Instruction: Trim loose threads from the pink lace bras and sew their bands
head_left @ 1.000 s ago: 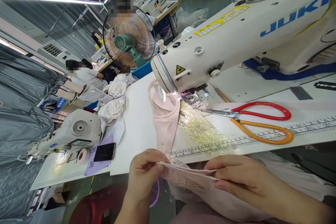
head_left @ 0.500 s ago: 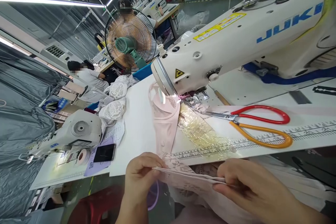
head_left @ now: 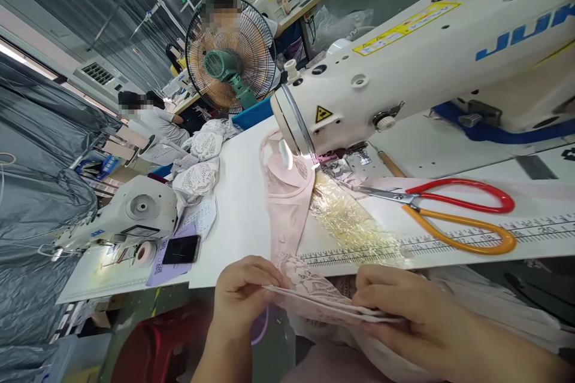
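Observation:
A pale pink lace bra (head_left: 287, 215) runs from beside the sewing machine's head (head_left: 291, 122) down over the table's front edge. My left hand (head_left: 247, 296) pinches one end of its folded edge between thumb and fingers. At the other end, my right hand (head_left: 399, 311) is closed on the same edge, thumb on top. Between both hands the edge is stretched in a nearly straight line, its layers lying together. Lace hangs below and behind it. Scissors (head_left: 413, 196) with one red and one orange handle lie on the table beyond my right hand.
Crinkled clear film (head_left: 345, 215) lies beside a printed ruler strip (head_left: 476, 233). A phone (head_left: 181, 249) and stacked white lace cups (head_left: 197, 176) are at left, near a second machine (head_left: 139, 206). A fan (head_left: 231, 57) stands behind; two people sit farther back. A red stool (head_left: 148, 341) is below left.
My right hand has shifted slightly left along the folded edge, with more of the edge showing past its thumb. My left hand keeps its pinch. The view has turned a little.

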### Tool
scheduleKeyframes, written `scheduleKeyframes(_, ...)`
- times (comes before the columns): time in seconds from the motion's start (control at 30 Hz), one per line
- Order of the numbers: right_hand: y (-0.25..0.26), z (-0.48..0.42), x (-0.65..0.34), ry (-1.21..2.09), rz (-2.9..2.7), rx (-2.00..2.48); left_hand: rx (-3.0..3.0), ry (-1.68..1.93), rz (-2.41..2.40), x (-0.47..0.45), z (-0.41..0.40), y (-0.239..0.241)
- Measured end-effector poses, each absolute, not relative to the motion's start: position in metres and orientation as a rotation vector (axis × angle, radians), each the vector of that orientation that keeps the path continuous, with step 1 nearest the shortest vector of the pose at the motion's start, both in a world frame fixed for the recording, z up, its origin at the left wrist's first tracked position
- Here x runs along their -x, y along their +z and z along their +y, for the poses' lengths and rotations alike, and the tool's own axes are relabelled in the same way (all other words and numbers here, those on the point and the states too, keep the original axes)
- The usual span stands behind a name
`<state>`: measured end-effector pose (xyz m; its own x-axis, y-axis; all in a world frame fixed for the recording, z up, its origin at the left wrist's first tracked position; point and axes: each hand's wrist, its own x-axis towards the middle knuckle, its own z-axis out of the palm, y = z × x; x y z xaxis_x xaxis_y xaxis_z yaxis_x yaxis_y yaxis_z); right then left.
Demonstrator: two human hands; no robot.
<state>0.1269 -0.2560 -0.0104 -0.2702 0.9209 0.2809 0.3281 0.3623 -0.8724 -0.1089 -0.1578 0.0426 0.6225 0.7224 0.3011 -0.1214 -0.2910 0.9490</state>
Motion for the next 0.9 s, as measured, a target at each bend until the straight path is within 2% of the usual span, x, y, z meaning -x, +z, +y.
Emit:
scheduleKeyframes(0.4, -0.034, -0.251, -0.122, 1.039, -1.632, 1.179, -1.672, 0.957, 0.779, 0.094, -0.136, 0.031)
scheduleKeyframes(0.67, -0.032, -0.252, -0.116, 1.044, -1.393, 1.261, -1.712, 0.944, 0.661, 0.083, -0.127, 0.045)
scheduleKeyframes(0.9, -0.032, -0.253, -0.117, 0.972, -1.478, 1.326, -1.599, 0.876, 0.597, 0.086, -0.116, 0.031)
